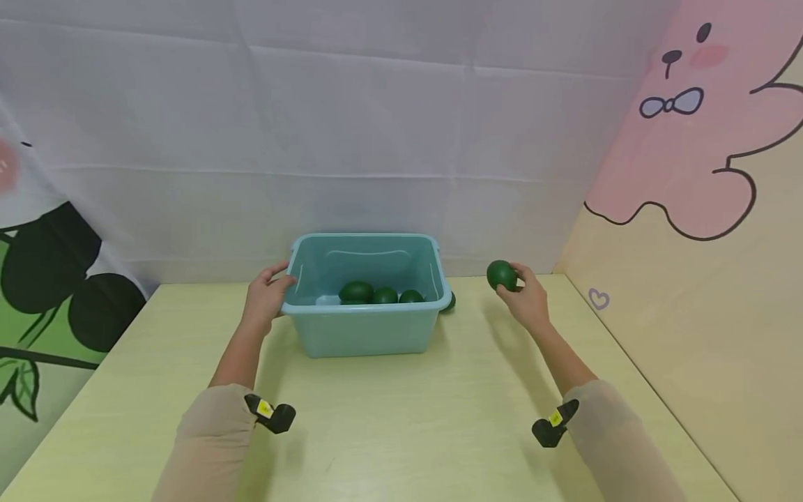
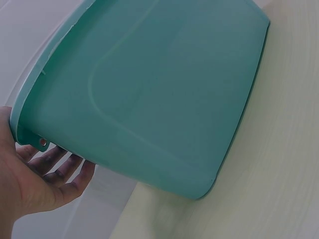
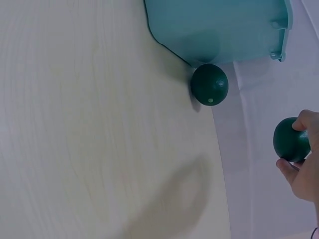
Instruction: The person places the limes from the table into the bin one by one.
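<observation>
My right hand [image 1: 529, 298] holds a dark green avocado [image 1: 500, 275] above the table, pinched between thumb and fingers, to the right of a teal plastic bin [image 1: 364, 333]. In the right wrist view the same avocado [image 3: 290, 140] shows smooth and shiny. My left hand [image 1: 266, 296] grips the bin's left rim; in the left wrist view, the thumb of that hand [image 2: 32, 186] is at the rim and the fingers lie along the bin's side. Several dark green avocados [image 1: 356, 291] lie inside the bin. Another avocado [image 3: 209, 84] rests on the table beside the bin's right side, mostly hidden in the head view.
The pale wooden table [image 1: 376, 425] meets a white cloth backdrop [image 1: 351, 125] right behind the bin. A wall panel [image 1: 696, 300] with a pink cartoon animal borders the right side, and a painted panel [image 1: 50, 279] stands at the left.
</observation>
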`<state>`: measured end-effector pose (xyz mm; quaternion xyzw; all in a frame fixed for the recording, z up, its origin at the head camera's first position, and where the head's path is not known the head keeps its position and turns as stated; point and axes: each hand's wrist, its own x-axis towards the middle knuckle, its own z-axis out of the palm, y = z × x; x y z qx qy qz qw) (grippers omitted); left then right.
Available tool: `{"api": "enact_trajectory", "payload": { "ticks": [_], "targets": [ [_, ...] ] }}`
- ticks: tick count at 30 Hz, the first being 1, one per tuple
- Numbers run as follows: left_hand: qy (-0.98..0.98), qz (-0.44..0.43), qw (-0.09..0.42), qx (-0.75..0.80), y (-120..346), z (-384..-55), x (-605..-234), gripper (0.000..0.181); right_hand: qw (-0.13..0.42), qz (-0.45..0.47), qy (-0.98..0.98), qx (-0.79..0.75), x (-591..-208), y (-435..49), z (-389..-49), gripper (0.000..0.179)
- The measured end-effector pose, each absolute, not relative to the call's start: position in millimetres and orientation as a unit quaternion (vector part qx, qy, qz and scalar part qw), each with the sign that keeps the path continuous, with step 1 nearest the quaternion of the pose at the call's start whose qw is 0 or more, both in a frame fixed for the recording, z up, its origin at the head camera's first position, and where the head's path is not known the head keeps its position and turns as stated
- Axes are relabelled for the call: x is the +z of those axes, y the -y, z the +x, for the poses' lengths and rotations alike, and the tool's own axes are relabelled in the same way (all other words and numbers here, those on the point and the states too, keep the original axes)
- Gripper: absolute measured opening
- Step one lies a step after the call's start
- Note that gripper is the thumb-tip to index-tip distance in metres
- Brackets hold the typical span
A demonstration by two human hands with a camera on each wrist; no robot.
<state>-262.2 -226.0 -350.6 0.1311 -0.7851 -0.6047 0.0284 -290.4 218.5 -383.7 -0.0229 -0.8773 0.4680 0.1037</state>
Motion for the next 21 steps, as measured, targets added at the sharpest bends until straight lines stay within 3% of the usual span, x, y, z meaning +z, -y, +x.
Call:
{"api": "enact_trajectory", "payload": {
  "ticks": [21],
  "targets": [
    [0.785,0.139,0.023,-0.603,227.0,-265.2,-351.5,0.055,0.109,0.003,0.876,0.470,-348.3,-207.8,-278.8,0.061]
  ]
}}
